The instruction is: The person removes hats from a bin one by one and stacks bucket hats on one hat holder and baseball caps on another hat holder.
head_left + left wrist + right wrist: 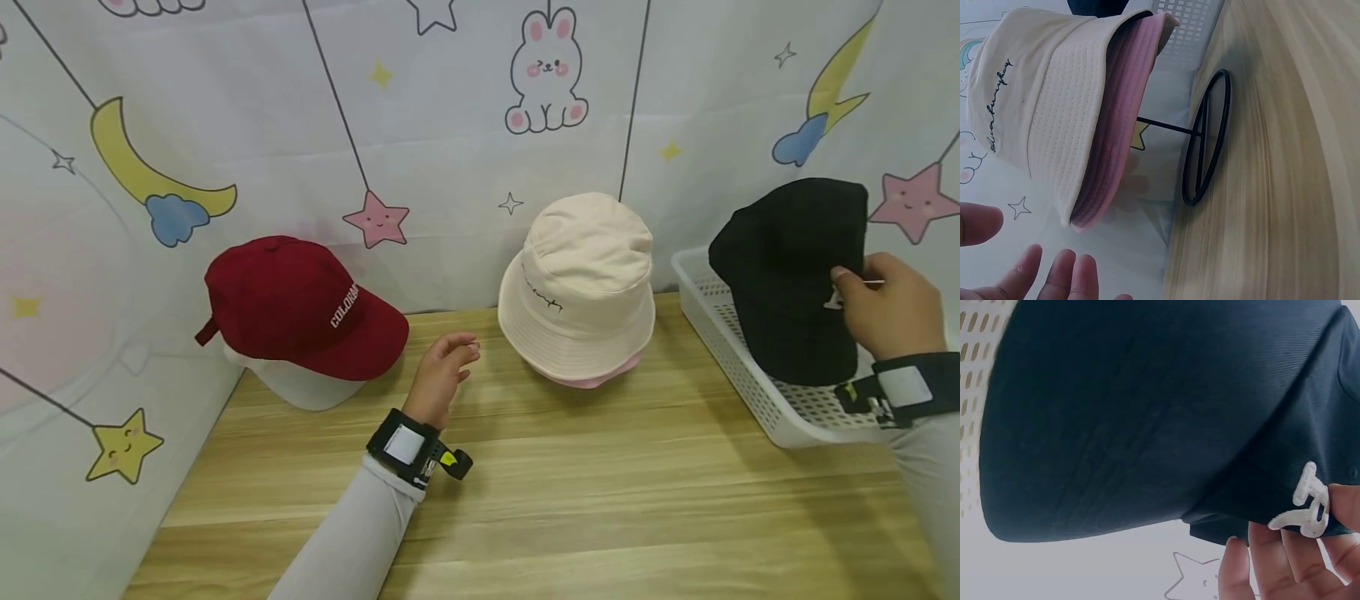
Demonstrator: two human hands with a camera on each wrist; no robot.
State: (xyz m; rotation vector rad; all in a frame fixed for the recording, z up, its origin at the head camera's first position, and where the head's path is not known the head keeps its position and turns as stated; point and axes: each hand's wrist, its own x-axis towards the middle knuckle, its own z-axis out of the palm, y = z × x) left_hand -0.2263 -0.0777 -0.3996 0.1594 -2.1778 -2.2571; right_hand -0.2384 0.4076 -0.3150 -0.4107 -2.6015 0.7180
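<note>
My right hand (892,304) pinches a dark baseball cap (795,267) by its crown, thumb over the front near a white embroidered letter (1310,503). The cap hangs tilted over a white perforated basket (795,429). My left hand (442,375) hovers above the table with relaxed fingers, holding nothing, between two groups of hats. Nearest to it is a cream bucket hat (581,275) with black script, stacked over a pink bucket hat (1113,150). Both sit on a black wire stand (1225,119). To the left, a dark red cap (277,300) lies over a white cap (315,387).
The wooden table (600,508) runs up to a white fabric backdrop (450,125) printed with stars, moons and a rabbit. The basket stands at the right end, close to the backdrop. The red cap is at the left end.
</note>
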